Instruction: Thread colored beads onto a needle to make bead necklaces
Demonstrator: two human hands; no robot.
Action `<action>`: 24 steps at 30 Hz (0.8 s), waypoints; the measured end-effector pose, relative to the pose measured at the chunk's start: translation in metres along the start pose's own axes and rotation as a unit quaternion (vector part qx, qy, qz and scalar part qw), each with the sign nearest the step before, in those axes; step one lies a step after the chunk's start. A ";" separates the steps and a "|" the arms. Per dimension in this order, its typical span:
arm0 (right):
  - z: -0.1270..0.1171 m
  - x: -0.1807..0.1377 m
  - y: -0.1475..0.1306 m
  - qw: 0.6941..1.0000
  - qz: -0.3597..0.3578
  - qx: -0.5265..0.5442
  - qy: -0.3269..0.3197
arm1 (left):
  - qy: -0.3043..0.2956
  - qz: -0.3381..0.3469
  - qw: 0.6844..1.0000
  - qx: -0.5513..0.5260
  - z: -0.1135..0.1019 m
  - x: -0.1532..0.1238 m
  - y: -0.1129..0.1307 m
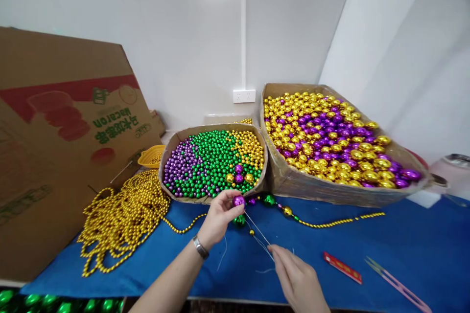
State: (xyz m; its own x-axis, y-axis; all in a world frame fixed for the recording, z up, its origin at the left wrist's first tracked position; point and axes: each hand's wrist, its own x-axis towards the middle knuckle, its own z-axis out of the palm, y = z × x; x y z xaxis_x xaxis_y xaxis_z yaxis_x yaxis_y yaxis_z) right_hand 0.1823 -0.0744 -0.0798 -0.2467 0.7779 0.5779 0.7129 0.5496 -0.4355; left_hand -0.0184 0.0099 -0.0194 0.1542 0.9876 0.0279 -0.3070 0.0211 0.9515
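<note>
My left hand (219, 217) pinches a shiny purple bead (238, 201) between thumb and fingers, just in front of the smaller box of beads. Closed around a long thin needle (257, 228) is my right hand (295, 274), lower and to the right. The needle's tip reaches the purple bead; whether it is inside the hole I cannot tell. Pale thread (260, 243) trails near the needle, with a small gold bead (251, 232) by it. A larger green bead (239, 220) sits under my left fingers. Behind runs a bead strand with a green bead (269, 199) and a gold chain (330, 223).
The smaller box (205, 200) holds purple, green and gold beads; the larger box (312, 190) holds gold and purple ones. Left are a heap of gold bead chains (127, 217), a yellow basket (151, 156) and a carton (69, 122). A red packet (342, 268) and pink tweezers (398, 286) lie right.
</note>
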 end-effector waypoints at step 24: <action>0.002 0.003 -0.003 1.000 0.005 0.018 -0.001 | -0.004 0.023 1.000 0.007 0.011 -0.012 -0.003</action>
State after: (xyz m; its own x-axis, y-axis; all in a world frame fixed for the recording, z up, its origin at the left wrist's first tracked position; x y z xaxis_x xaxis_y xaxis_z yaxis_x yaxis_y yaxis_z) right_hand 0.1781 -0.0735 -0.0783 -0.2417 0.7839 0.5719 0.6908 0.5529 -0.4660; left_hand -0.0096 -0.0037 -0.0189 0.1471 0.9864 0.0730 -0.2998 -0.0259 0.9537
